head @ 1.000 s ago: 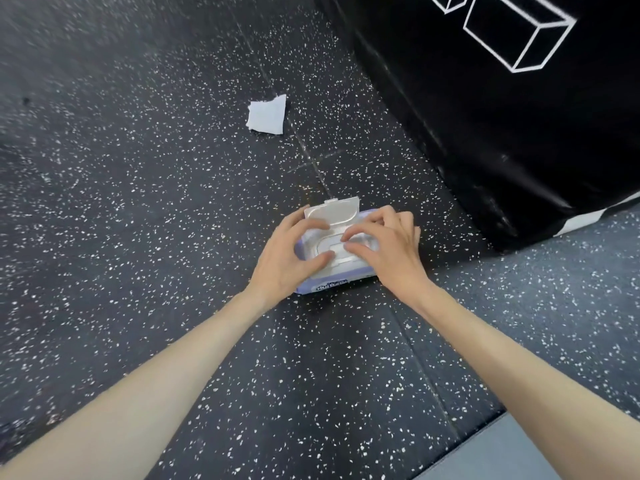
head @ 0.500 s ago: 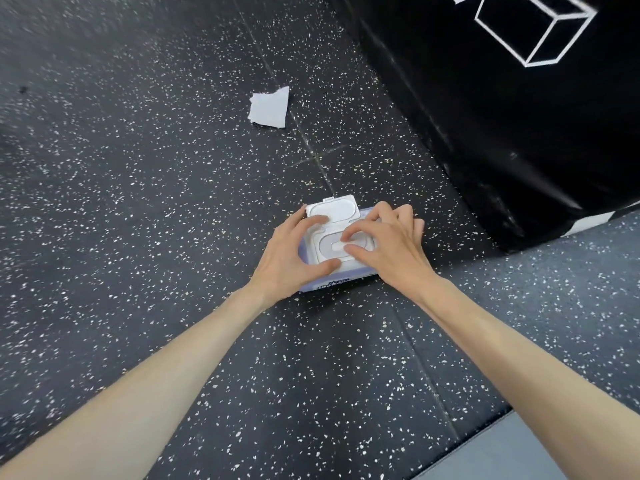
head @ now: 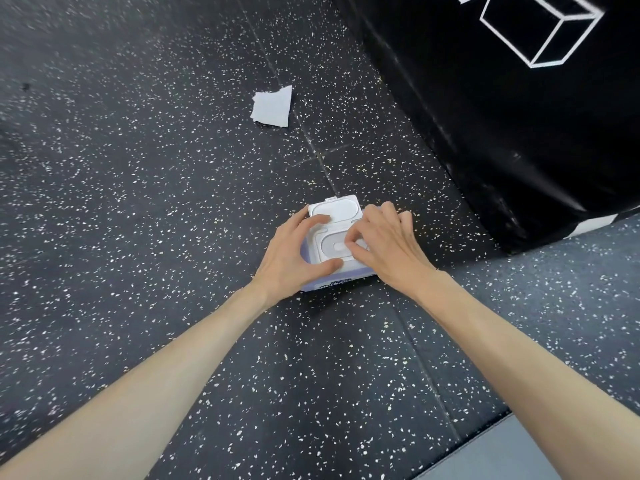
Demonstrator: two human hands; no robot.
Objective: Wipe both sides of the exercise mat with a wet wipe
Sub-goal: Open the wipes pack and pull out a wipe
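Both hands are on the wipes pack (head: 337, 271) at centre floor, lid (head: 335, 210) flipped open toward twelve o'clock. The left hand (head: 294, 252) is clamping the pack; the right hand (head: 384, 249) is pinching at the opening, though whether it has a wipe is hard to tell. The black mat (head: 502, 116) is lying at two o'clock. Risk: a weak pinch slipping, or several wipes coming out together.

We show two bare forearms with no sleeves, left hand (head: 294, 252) and right hand (head: 388, 251) ungloved, without rings, watch or bands.
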